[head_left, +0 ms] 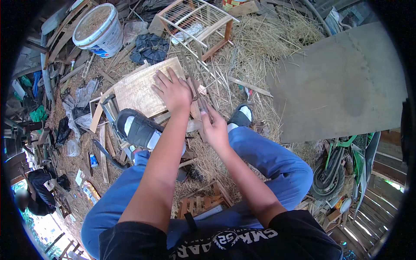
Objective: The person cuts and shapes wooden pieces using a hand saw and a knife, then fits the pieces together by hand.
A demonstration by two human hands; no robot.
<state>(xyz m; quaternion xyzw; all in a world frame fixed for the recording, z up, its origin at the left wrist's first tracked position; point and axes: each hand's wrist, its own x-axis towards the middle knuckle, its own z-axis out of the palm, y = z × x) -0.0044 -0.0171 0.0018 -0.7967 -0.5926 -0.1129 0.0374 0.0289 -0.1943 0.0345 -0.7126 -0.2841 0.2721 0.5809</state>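
My left hand [174, 92] lies palm down with its fingers spread on a pale wooden board [141, 91], near the board's right edge. Just right of that edge, my right hand [213, 126] is wrapped round a dark, narrow tool [202, 104] that slants up toward the board's side; its kind is hard to make out. My left shoe [138, 128] is by the board's lower edge, and my right shoe [242, 116] stands on the straw to the right.
A white bucket [97, 32] and a slatted wooden frame [197, 26] are ahead. A large flat sheet [342, 82] lies right, with a green motorbike [342, 160] below it. Another person [39, 190] is at far left. Wood scraps and straw litter the ground.
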